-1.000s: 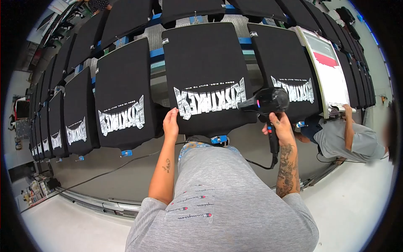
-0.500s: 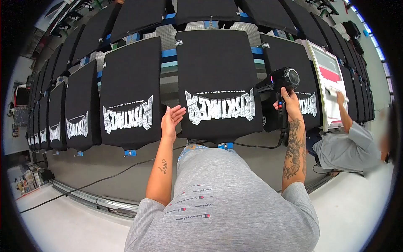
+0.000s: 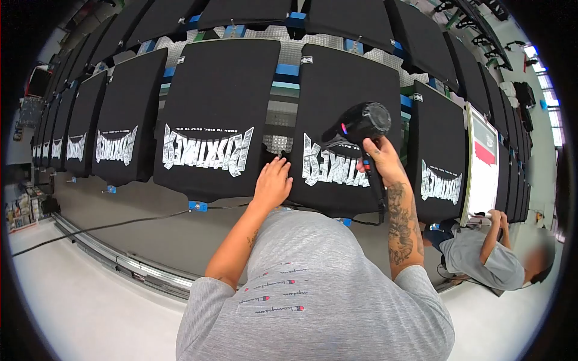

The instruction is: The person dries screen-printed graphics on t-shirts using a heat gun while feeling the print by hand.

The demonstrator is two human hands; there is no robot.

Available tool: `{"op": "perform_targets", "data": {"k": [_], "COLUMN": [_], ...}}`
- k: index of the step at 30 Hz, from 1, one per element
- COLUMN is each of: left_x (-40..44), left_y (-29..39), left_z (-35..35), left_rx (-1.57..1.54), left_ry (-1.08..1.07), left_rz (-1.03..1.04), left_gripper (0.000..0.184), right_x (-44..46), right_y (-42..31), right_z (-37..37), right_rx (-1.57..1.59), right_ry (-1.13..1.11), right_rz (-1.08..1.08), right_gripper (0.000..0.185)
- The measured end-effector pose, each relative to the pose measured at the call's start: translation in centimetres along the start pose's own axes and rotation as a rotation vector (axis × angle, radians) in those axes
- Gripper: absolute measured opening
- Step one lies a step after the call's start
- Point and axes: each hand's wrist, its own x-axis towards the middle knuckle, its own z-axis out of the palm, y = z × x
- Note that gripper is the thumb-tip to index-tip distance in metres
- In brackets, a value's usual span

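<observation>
My right hand [image 3: 385, 160] is wrapped round the handle of a black hair dryer [image 3: 359, 118]. The dryer is held above a black shirt [image 3: 349, 72] stretched on a board, its nozzle pointing left over the white lettering [image 3: 328, 163], part of which it hides. My left hand [image 3: 274, 180] is palm down with fingers stretched out, by the gap between that shirt and the neighbouring black shirt [image 3: 223, 90] on the left. It holds nothing; whether it touches a shirt edge I cannot tell. A dark cord hangs from the dryer's handle.
Rows of boards with black shirts run left and right, with a second row [image 3: 241, 13] behind. At right, a co-worker [image 3: 481, 256] has both hands at the front end of a framed screen [image 3: 483, 192] bearing pink ink. A black cable [image 3: 120, 224] runs low across the left.
The view has shifted across the boards. The hair dryer has come over a printed shirt, and my left hand has turned palm down. The co-worker's hands are now at the screen's front end.
</observation>
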Motion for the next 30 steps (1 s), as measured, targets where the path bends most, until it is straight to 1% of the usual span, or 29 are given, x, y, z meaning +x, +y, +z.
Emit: {"op": "perform_targets", "data": {"k": [3,6,12,14,18,19,23,24,27,30], "left_x": [-0.8,-1.0,-0.6,-0.3,0.5,0.8,1.5,1.7,2.0,2.1], "left_y": [0.4,0.5,0.0,0.2,1.1,1.5,2.8,3.1,4.1,4.8], "left_z": [0.4,0.6,1.1,1.4,1.9,2.2,3.1,3.2,3.5,3.8], "left_rx": [0.021,0.027,0.079,0.095,0.112,0.113,0.132,0.134,0.115,0.114], "left_ry": [-0.038,-0.052,-0.055,-0.055,-0.034,-0.031,-0.020,-0.019,-0.030,-0.033], "left_rz": [0.016,0.013,-0.016,-0.014,0.011,0.012,0.024,0.028,0.022,0.026], "left_gripper": [0.051,0.052,0.053,0.054,0.054,0.054,0.054,0.054,0.051,0.051], "right_x": [1.4,1.2,-4.3,-6.1,-8.5,-9.4,-12.0,-12.7,-14.8,-16.4], "right_y": [0.0,0.0,1.9,2.6,4.0,4.1,5.1,5.0,5.2,6.0], "right_z": [2.7,4.1,3.4,2.7,-0.8,-1.5,-6.2,-7.2,-9.8,-12.6], "right_rx": [-0.031,-0.068,-0.075,-0.059,0.013,0.029,0.092,0.087,0.080,0.054], "right_ry": [-0.040,-0.081,-0.138,-0.113,-0.024,0.051,0.187,0.206,0.337,0.433], "right_rz": [-0.007,-0.035,0.092,0.104,0.136,0.129,0.099,0.072,0.025,0.025], "right_gripper": [0.049,0.048,0.055,0.055,0.056,0.054,0.050,0.044,0.048,0.049]}}
